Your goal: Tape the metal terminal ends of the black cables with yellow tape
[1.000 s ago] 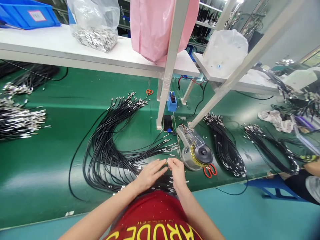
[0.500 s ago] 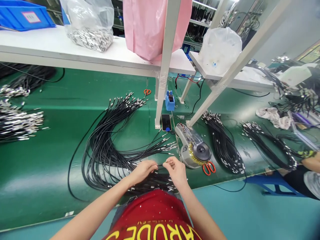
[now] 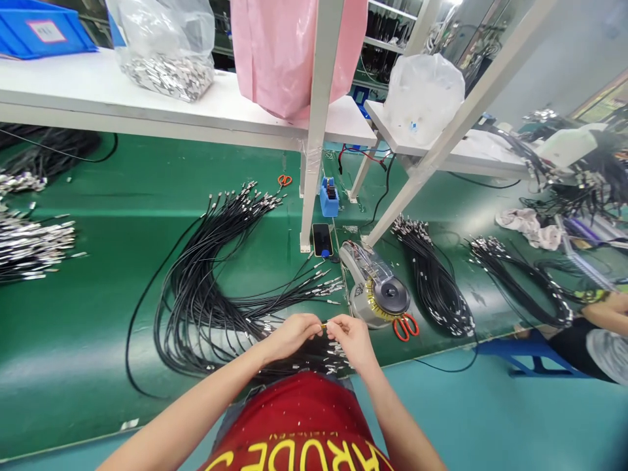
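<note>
The left hand point(image 3: 292, 337) and right hand point(image 3: 350, 340) were both clenched, their fingertips meeting to pinch a small gold-coloured cable end point(image 3: 324, 325) above the green bench mat point(image 3: 73, 340). A loose heap of black cables point(image 3: 206, 314) with metal tips spread under and left of the hands. Just right of them sat a round tape dispenser point(image 3: 377, 294), with red scissors point(image 3: 405, 327) beside it and a cable coil point(image 3: 434, 284) farther right. Beyond lay a phone point(image 3: 322, 239), a small blue box point(image 3: 330, 198) and orange scissors point(image 3: 284, 180). Along the top ran a white shelf point(image 3: 147, 111) carrying a clear bag of metal parts point(image 3: 164, 59) and a blue bin point(image 3: 42, 33). A co-worker's arm point(image 3: 603, 311) showed at the right edge, above the teal floor point(image 3: 490, 418).
</note>
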A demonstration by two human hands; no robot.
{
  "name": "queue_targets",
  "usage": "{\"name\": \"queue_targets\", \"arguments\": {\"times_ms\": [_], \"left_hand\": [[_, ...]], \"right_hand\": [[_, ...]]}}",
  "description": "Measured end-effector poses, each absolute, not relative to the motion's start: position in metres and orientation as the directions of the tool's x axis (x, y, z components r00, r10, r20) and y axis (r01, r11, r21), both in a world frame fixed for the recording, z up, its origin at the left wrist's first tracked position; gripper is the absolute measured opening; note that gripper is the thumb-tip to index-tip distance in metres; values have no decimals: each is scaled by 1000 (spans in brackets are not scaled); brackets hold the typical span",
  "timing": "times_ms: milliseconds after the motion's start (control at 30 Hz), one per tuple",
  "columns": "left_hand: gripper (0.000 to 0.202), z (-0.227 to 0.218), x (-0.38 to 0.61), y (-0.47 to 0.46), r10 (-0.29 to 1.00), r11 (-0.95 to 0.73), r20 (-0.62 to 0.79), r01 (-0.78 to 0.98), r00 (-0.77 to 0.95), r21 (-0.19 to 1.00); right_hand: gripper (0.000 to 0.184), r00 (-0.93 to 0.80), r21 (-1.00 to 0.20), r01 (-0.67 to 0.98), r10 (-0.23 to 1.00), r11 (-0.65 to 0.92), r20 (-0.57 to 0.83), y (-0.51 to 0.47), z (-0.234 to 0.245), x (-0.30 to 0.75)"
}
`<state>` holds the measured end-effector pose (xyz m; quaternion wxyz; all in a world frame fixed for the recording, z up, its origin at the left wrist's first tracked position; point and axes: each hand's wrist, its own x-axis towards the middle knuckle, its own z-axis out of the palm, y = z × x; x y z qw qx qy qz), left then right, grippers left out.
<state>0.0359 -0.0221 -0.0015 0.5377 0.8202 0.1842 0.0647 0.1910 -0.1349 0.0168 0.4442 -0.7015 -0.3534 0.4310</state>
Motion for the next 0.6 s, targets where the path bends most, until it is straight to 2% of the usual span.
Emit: {"name": "queue_targets", "arguments": {"times_ms": [100, 200, 367, 433, 533, 600], "left_hand": [[41, -2, 32, -22, 335, -235, -157, 244, 929, 941], [45, -6, 28, -18, 328, -131, -204, 259, 922, 957], [51, -7, 30, -15, 337, -59, -215, 248, 917, 967], [52, -9, 31, -19, 313, -109, -205, 249, 928, 962], [41, -17, 28, -26, 306, -336, -109, 214, 946, 917], [42, -27, 23, -28, 370, -484, -31, 221, 929, 847]], "right_hand": [[17, 380, -912, 264, 903, -315, -202, -138, 20, 188], [19, 369, -899, 334, 917, -282, -151, -138, 22, 184], [18, 370, -921, 256, 910, -295, -188, -134, 16, 177], [17, 363, -928, 217, 907, -303, -212, -137, 12, 178], [18, 378, -918, 247, 903, -311, -204, -154, 12, 203], [22, 522, -890, 301, 840, -342, -147, -172, 20, 238]]}}
